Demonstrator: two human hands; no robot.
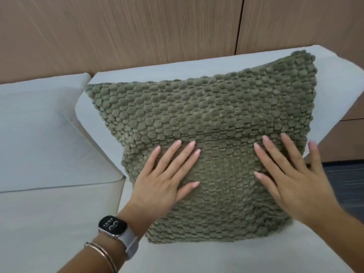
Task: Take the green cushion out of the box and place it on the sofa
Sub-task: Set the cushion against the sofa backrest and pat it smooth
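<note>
The green cushion (204,123), knobbly and square, stands tilted against the white back cushion of the sofa (59,213), its lower edge on the seat. My left hand (165,178) lies flat on the cushion's lower left face, fingers spread. My right hand (293,178) lies flat on its lower right face, fingers spread, the little finger past the cushion's right edge. Neither hand grips it. The box is out of view.
A second white back cushion (39,125) sits to the left. A wooden panel wall (137,32) rises behind the sofa. Dark flooring (346,178) shows past the sofa's right end. My left wrist wears a watch (113,226) and bangles.
</note>
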